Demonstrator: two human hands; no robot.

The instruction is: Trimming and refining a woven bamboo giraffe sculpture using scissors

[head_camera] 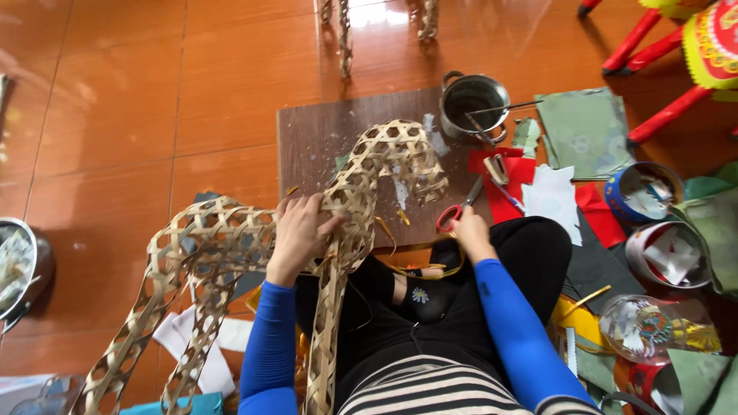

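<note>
A large woven bamboo lattice frame [231, 238] with a curved neck [392, 157] lies across my lap and the floor. My left hand [298, 234] presses on the frame where the neck meets the body, fingers spread over the weave. My right hand [467, 229] grips red-handled scissors [455, 212], whose blades point up over the brown board [323, 131]. Both arms wear blue sleeves. I sit cross-legged in black trousers and a striped top.
A metal pot [473, 100] with a brush stands at the board's far right corner. Red, white and green paper sheets [553, 192], tape rolls and bowls [669, 253] crowd the right side. Another metal pot [19, 265] sits far left. Red stool legs [653, 46] stand at top right.
</note>
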